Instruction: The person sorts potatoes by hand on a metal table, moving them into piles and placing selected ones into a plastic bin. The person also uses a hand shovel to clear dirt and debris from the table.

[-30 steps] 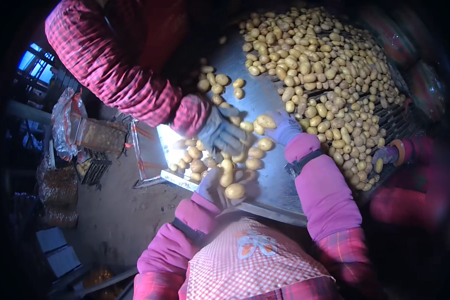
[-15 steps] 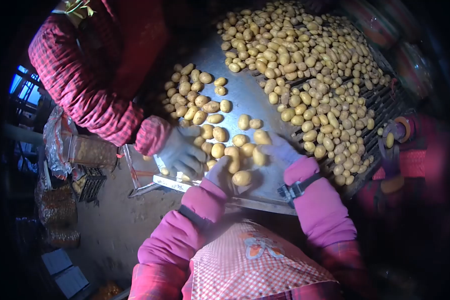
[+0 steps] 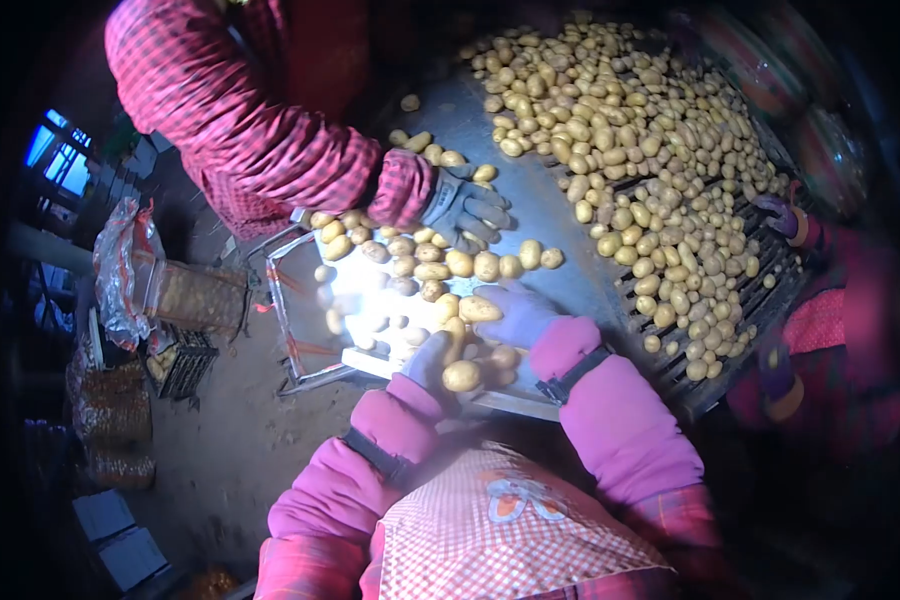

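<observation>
My gloved left hand [image 3: 428,362] curls against a long potato [image 3: 455,340] and a round potato [image 3: 460,376] at the near edge of the metal table [image 3: 530,205]. My gloved right hand [image 3: 516,314] faces it, its fingers around a potato [image 3: 480,309]. More potatoes [image 3: 502,360] lie between both palms, partly in shadow; my fingertips are partly hidden. Just beyond, a row of potatoes [image 3: 459,263] stretches across the metal. A co-worker's grey-gloved hand [image 3: 467,208] reaches over that row from the left, fingers spread on several potatoes.
A large heap of potatoes [image 3: 650,150] covers the slatted rack [image 3: 770,250] at right. A wire-framed opening [image 3: 288,300] with brightly lit potatoes sits at the table's left. Crates [image 3: 182,360] and sacks [image 3: 115,410] stand on the floor. Another person's gloved hand [image 3: 778,215] is far right.
The co-worker's hand has moved away from me and to the right, onto potatoes farther up the table. My right hand has come left, closer to my left hand, bringing potatoes together between them.
</observation>
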Tool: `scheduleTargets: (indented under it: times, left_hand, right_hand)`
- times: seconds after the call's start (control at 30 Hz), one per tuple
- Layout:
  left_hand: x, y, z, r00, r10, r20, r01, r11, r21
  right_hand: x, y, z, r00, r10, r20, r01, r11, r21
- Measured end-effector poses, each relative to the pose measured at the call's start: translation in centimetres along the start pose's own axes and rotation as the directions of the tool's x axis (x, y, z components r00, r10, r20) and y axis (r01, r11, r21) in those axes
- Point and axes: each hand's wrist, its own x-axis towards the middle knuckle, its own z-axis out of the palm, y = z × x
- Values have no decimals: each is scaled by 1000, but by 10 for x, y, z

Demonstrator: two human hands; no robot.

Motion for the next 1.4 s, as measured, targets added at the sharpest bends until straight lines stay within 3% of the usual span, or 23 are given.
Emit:
scheduleTargets:
  times: [0.03, 0.13, 0.17, 0.27, 0.33, 0.37, 0.43, 0.47, 0.57, 0.6, 0.73, 0.77, 0.8, 0.87, 0.9, 0.93, 0.97, 1.0, 1.03, 1.23, 1.27, 1.33, 1.4]
  left_hand:
    - [-7, 5, 6, 982, 20, -187, 6, 990, 139]
    - [-18, 12, -20, 999, 31, -32, -31, 999, 25]
    - [-21, 14, -36, 963, 90, -256, -72, 994, 78]
    - [-44, 37, -23, 966, 204, -160, -182, 973, 140]
    - [-45, 48, -27, 949, 302, -85, -293, 950, 103]
    - [-43, 52, -26, 954, 297, -45, -289, 948, 133]
    - [-33, 56, -13, 981, 191, -15, -185, 963, 197]
    - [-26, 45, 5, 932, 255, 257, -293, 949, 118]
    - [15, 37, 2, 988, -23, 154, -37, 926, 375]
    - [41, 34, -23, 988, -15, 155, -91, 752, 652]
    - [94, 9, -17, 1000, 1, -12, 9, 608, 794]
    - [117, 26, -34, 982, -175, 64, -56, 51, 997]
    - [127, 24, -22, 979, -173, -109, 86, -134, 987]
    - [120, 24, 14, 917, -175, -359, 383, 126, 915]
    - [125, 26, -35, 962, -249, 113, -203, -374, 905]
    - [118, 29, -23, 977, -163, 137, -158, -126, 979]
    - [102, 34, -11, 986, -145, -78, 121, 314, 942]
    - [74, 42, 34, 938, -211, -274, 341, 686, 642]
    - [67, 42, 28, 933, -211, -293, 323, 849, 419]
    - [66, 52, -45, 998, -37, -47, 55, 882, 468]
    - [68, 42, -42, 979, 195, -51, -99, 685, 721]
    - [61, 41, -23, 977, 211, -8, -100, 496, 863]
    - [52, 31, 7, 995, 100, 23, -87, 695, 714]
  right_hand:
    - [3, -21, -12, 996, 31, 87, -25, 997, -69]
    - [36, -27, 21, 995, -27, -100, 23, 999, -33]
    - [31, -26, 14, 995, 64, -76, -55, 993, 107]
    - [37, 5, 9, 997, 37, -62, -9, 915, 403]
    - [13, 24, -2, 993, 120, -23, -48, 558, 829]
    - [-3, 31, -8, 990, 143, -22, -62, 557, 828]
    - [-39, 40, -15, 909, 416, -35, -41, 173, 984]
    - [-51, 46, -10, 899, 436, -41, -38, 170, 985]
    - [-78, 48, 6, 839, 540, 63, -85, 15, 996]
    - [-80, 44, 10, 827, 559, 58, -75, 7, 997]
    - [-77, 34, 33, 841, 539, 42, 17, -104, 994]
    - [-72, 32, 36, 857, 508, 87, 50, -250, 967]
    - [-67, 29, 39, 874, 470, 122, 82, -389, 917]
    - [-60, 22, 47, 913, 369, 173, 121, -651, 749]
    - [-59, 22, 53, 935, 305, 180, 126, -761, 636]
    - [-60, 22, 58, 935, 309, 175, 135, -766, 629]
    - [-62, 21, 62, 944, 306, 122, 149, -727, 670]
    - [-63, 22, 64, 953, 295, 74, 155, -679, 717]
    - [-65, 19, 64, 953, 298, 55, 178, -698, 693]
    - [-86, -18, 43, 971, 239, 28, 110, -541, 834]
    - [-90, -18, 42, 970, 243, -1, 137, -543, 828]
    - [-101, -16, 37, 979, 201, -27, 133, -534, 835]
    - [-114, -13, 38, 989, 90, -121, 151, -639, 754]
